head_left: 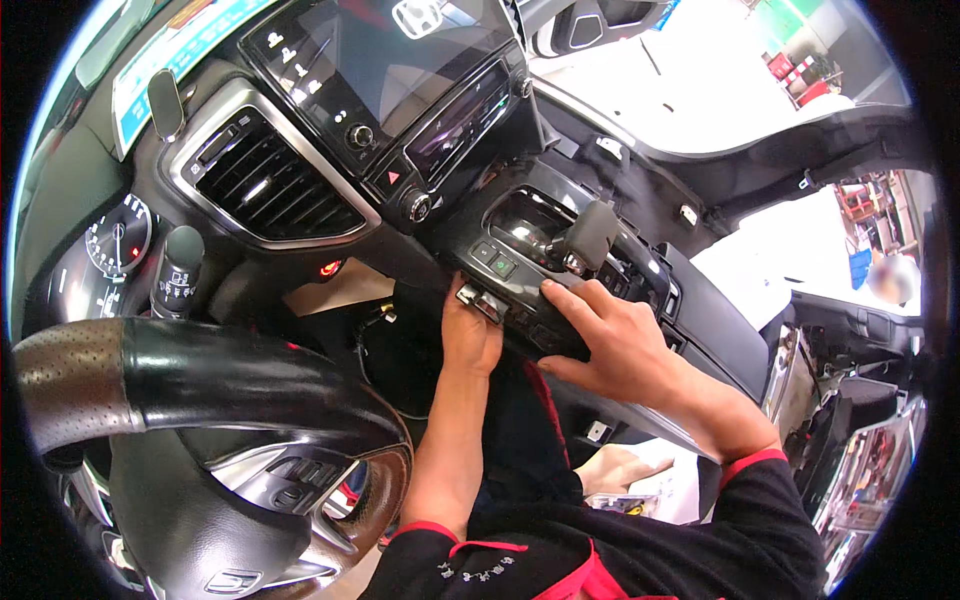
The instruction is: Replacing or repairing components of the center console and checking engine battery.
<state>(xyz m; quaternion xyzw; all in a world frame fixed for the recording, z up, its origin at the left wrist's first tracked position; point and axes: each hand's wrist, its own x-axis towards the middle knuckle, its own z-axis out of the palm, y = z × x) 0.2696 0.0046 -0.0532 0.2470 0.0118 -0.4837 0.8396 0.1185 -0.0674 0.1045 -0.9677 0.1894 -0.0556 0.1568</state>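
Note:
A glossy black centre-console panel [520, 285] surrounds the gear lever [588, 238]. At the panel's near left edge, my left hand [470, 335] is closed, its fingers mostly hidden below the edge. Beside those fingers shows a small silver-and-black piece [481, 302], whose kind I cannot make out. My right hand [620, 345] lies over the panel's near side, behind the lever. Its index finger rests on the top surface, and the thumb stretches apart along the side. Just ahead of my hands sit two small buttons [494, 260], one with a green mark.
The steering wheel [250, 385] fills the lower left. Beyond it are a stalk [180, 270], an air vent [275, 190] and a dashboard screen [375, 70]. A dark armrest [715, 325] stretches behind the lever. Near my right elbow, part of a person, possibly a hand [612, 468], shows beside small items.

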